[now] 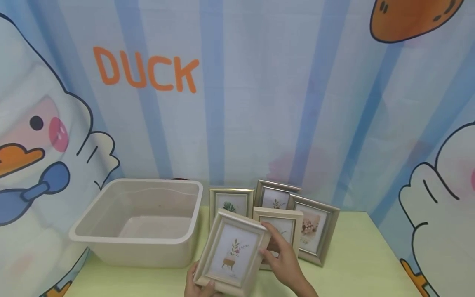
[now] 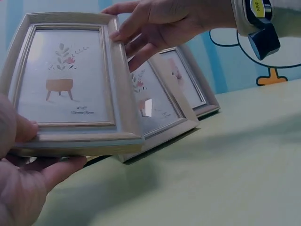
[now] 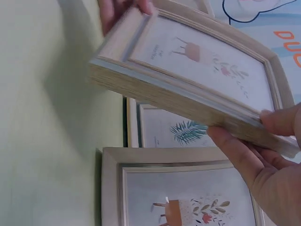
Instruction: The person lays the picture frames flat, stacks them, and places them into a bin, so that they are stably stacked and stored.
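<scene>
A cream picture frame (image 1: pixel 234 251) with a potted-plant print is held tilted between both hands, above the table. The left hand (image 1: pixel 200 284) grips its lower left corner, thumb on the front edge and fingers beneath. At the upper right side, the right hand (image 1: pixel 283 260) pinches the moulding between thumb and fingers. Behind it stand several more frames: a similar cream frame (image 1: pixel 297 231), a gold-edged frame (image 1: pixel 231 192) with a green leaf print, a dark silver frame (image 1: pixel 276 184) at the back, and a silver frame (image 1: pixel 332 231) with a flower print on the right.
A beige plastic basin (image 1: pixel 148 251) stands on the left of the pale green table (image 1: pixel 356 255). Behind the table hangs a blue striped curtain (image 1: pixel 252 103) with duck pictures. The right wrist wears a strap with a small dark device (image 2: pixel 263 40).
</scene>
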The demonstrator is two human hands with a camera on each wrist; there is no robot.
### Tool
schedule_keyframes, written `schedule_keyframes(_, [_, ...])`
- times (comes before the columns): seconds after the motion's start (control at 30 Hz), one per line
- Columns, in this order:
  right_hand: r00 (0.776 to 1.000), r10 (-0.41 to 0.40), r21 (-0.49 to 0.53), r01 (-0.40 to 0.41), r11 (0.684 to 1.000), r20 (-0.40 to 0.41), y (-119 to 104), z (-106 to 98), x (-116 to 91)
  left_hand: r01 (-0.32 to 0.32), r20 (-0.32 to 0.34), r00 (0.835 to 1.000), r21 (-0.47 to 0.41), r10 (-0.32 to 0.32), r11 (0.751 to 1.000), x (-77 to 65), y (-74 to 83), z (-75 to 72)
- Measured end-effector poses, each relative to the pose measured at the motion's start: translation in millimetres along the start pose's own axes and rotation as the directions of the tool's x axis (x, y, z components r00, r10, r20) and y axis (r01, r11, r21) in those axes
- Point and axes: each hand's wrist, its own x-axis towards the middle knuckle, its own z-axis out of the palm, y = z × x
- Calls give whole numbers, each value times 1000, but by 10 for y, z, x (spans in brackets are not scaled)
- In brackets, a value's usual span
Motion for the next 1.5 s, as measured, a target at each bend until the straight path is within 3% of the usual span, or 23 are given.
schedule_keyframes(0.17, [998,48,101,-44,994,-35,1,-21,-56,-97,-7,995,-9,97,995,4,45,79])
schedule_keyframes(0.33, [992,87,130,-75,989,-90,2,-60,-92,-127,80,989,4,126,992,12,141,10])
schedule_keyframes(0.4, [988,89,126,-73,989,-128,-6,-78,-98,-112,107,988,20,109,993,27,223,-34])
schedule_keyframes(0.5, [980,119,147,-95,984,-160,-15,-110,-110,-42,128,991,61,34,997,58,383,-101])
schedule_keyframes(0.67, [973,189,172,-165,971,-135,16,-126,-140,40,111,992,161,-58,986,78,625,-151])
schedule_keyframes(0.9, [977,145,86,-132,988,-160,108,-116,-192,42,115,991,255,-74,966,84,790,-108])
schedule_keyframes(1.1, [972,185,11,-186,983,-142,71,-121,-190,53,110,990,309,-91,950,81,912,-70])
schedule_keyframes(1.37, [976,80,-221,-125,967,-201,-55,-71,-158,-21,152,987,433,-50,901,69,1000,4])
schedule_keyframes(1.5, [979,101,-264,-146,953,-178,-68,-63,-171,-46,167,985,449,-33,892,60,1010,29])
